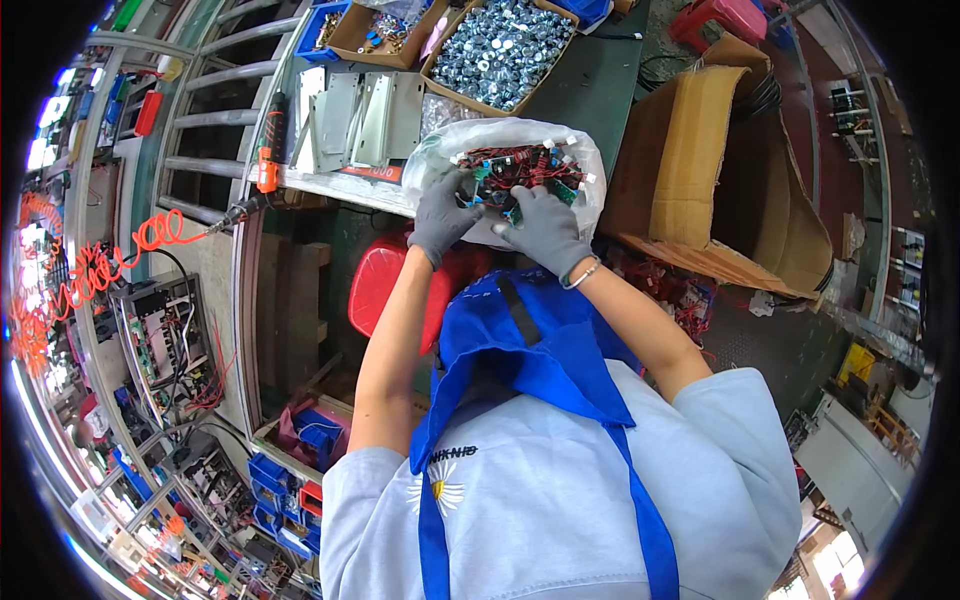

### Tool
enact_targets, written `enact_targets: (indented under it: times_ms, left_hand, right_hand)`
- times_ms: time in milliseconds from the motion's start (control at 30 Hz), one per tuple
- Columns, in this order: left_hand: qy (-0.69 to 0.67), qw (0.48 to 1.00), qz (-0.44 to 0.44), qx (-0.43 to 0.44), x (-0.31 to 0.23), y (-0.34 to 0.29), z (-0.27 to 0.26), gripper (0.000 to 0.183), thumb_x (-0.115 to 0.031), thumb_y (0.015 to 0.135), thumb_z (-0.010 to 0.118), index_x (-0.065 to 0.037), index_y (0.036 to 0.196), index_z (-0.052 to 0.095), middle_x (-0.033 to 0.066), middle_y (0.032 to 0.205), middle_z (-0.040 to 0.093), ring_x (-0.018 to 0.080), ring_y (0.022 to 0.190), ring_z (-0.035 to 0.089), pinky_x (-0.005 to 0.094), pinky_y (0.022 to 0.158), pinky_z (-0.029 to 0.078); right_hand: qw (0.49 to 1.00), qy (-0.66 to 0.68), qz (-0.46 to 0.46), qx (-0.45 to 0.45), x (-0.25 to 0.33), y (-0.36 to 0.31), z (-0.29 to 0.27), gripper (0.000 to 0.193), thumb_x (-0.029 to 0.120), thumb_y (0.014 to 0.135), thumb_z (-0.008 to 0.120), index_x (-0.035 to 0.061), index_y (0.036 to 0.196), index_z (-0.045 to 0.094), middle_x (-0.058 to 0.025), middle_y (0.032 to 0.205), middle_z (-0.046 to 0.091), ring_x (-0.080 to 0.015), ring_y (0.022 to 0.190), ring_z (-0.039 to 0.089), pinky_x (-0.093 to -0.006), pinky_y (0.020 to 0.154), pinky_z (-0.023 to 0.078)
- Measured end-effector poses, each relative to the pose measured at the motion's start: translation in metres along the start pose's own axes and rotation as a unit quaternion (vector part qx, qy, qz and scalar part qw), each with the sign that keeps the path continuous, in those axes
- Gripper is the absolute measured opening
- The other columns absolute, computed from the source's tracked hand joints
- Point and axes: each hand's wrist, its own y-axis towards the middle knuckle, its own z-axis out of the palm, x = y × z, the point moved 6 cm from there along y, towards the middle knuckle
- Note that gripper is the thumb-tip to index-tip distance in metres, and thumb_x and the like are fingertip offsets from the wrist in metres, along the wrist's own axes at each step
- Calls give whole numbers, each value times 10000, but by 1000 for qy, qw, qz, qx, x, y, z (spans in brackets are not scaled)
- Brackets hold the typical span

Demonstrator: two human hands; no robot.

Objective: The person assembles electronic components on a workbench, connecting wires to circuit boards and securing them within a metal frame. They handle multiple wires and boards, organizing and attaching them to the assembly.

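Note:
Both my hands wear grey gloves and reach into a white plastic bag (590, 165) at the front edge of the workbench. Inside it lies a tangle of small green circuit boards with red and black wires and white connectors (525, 165). My left hand (443, 217) is at the bag's left side, thumb and fingers apart beside the boards. Over the near part of the pile, my right hand (545, 230) has its fingers spread and touching the boards. No single part shows clearly in either hand; some fingertips are hidden among the wires.
Behind the bag stands a box of metal fasteners (500, 50). Grey metal brackets (355, 120) and an orange-black electric screwdriver (270, 150) lie left. A large open cardboard box (700, 170) is at right. A red stool (385, 295) stands below the bench.

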Motion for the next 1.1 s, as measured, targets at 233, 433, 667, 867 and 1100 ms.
enact_targets:
  times_ms: [233, 433, 667, 867, 1100]
  left_hand:
    - [-569, 791, -200, 104, 19, -8, 8, 453, -179, 852, 584, -58, 1288, 569, 35, 1086, 632, 70, 754, 553, 202, 548, 431]
    - [-509, 845, -158, 47, 19, -9, 8, 455, -201, 853, 654, -49, 1273, 566, 54, 965, 616, 111, 832, 600, 247, 625, 508]
    - [123, 992, -3, -16, -2, -18, -21, 696, -286, 704, 795, -97, 1302, 494, 178, 1137, 599, 388, 999, 586, 468, 842, 500]
    - [122, 990, 29, -62, 10, -19, -17, 634, -186, 692, 788, -98, 1271, 545, 174, 1043, 626, 357, 980, 602, 453, 858, 492]
    - [-178, 978, -37, -100, 26, -9, -36, 472, -152, 807, 685, -7, 1246, 588, 118, 913, 696, 184, 773, 652, 323, 683, 522]
  right_hand:
    - [961, 263, -4, -81, -48, 1, 37, 375, 273, 796, 714, 75, 1108, 647, -101, 922, 652, -188, 824, 648, -343, 708, 534]
    - [750, 634, 174, -74, -78, -30, 9, 289, 115, 832, 655, 23, 1106, 655, -34, 874, 661, -77, 723, 600, -220, 631, 492]
    - [969, 200, 110, -97, -44, -44, 2, 407, 271, 772, 687, 114, 1146, 656, -120, 1015, 662, -299, 912, 641, -404, 840, 507]
    - [978, 29, -53, -200, 8, -14, -14, 569, 379, 735, 743, 155, 1235, 588, -100, 1351, 485, -316, 1238, 451, -440, 1029, 383]
    - [988, 46, -37, -144, -22, 58, 5, 400, 372, 763, 696, 146, 1094, 691, -76, 1131, 647, -259, 1062, 603, -399, 841, 489]
